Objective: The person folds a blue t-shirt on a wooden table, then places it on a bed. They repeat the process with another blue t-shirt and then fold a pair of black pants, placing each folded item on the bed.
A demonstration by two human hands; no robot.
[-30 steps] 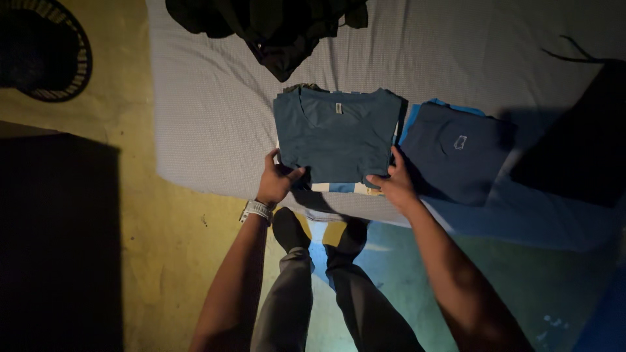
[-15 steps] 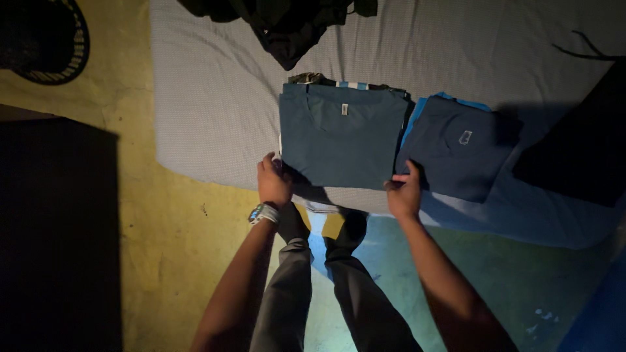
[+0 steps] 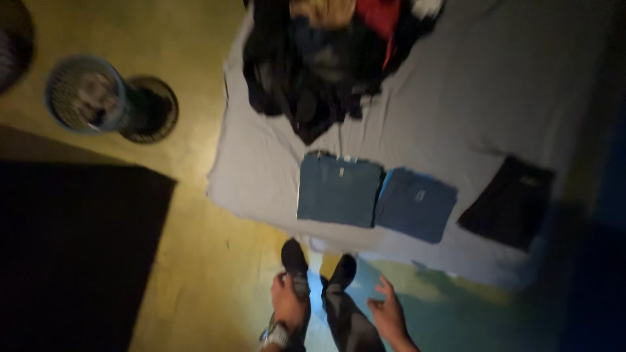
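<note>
Both hands hang empty near the person's legs, left hand (image 3: 288, 305) loosely curled, right hand (image 3: 387, 313) spread. The folded teal cotton shirt (image 3: 339, 190) lies near the grey bed (image 3: 261, 176) edge; a careless knock could likely slide it off.

Both hands hang low over the floor, the left hand (image 3: 287, 303) and right hand (image 3: 388, 316) with fingers loose and nothing between them and the near edge of the mattress (image 3: 261, 176). Along that edge lie three folded piles: a teal stack (image 3: 338, 190), a blue stack (image 3: 415, 203) touching it, and a dark stack (image 3: 510, 202) apart to the right. Bare sheet lies left of the teal stack and far right. A heap of clothes (image 3: 326, 58) blocks the far middle.
</note>
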